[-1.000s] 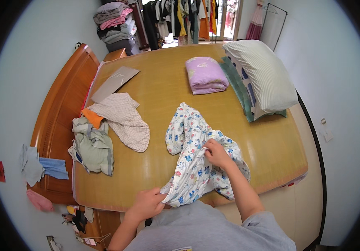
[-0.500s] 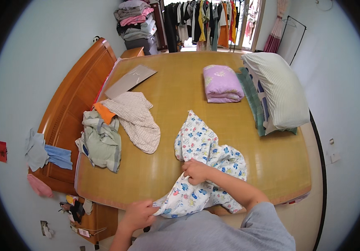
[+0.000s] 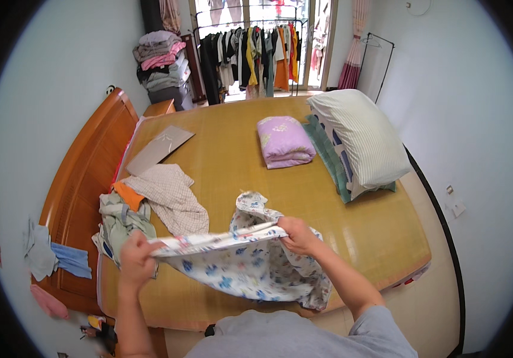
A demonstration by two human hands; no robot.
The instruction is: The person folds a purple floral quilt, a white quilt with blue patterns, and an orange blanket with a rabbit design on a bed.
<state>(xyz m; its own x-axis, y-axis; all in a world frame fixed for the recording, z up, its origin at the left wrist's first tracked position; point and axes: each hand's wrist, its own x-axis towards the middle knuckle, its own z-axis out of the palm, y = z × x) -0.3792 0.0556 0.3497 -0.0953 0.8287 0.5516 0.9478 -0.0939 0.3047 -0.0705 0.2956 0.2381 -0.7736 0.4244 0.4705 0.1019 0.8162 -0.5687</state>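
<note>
A white cloth with a blue and multicoloured print (image 3: 232, 269) is stretched between my two hands over the near part of the bed. My left hand (image 3: 137, 255) is closed on one end of its upper edge, slightly blurred. Farther right, my right hand (image 3: 297, 235) grips the same edge. Below the taut edge the cloth hangs in a sagging curve. Its far part bunches up on the bed mat, and its right side drapes in folds toward the bed's near edge. What kind of cloth piece it is, I cannot tell.
The bed's tan mat (image 3: 226, 143) spreads ahead. On its left lie a checked cloth (image 3: 170, 197), a crumpled green garment (image 3: 126, 218) and a flat grey-brown panel (image 3: 161, 149). A folded purple quilt (image 3: 284, 142) and a striped pillow (image 3: 361, 137) sit at right. The wooden headboard (image 3: 89, 179) borders the left.
My left hand has risen and moved left and forward, pulling the cloth's edge taut. My right hand has shifted slightly right. The view has tilted up and turned right.
</note>
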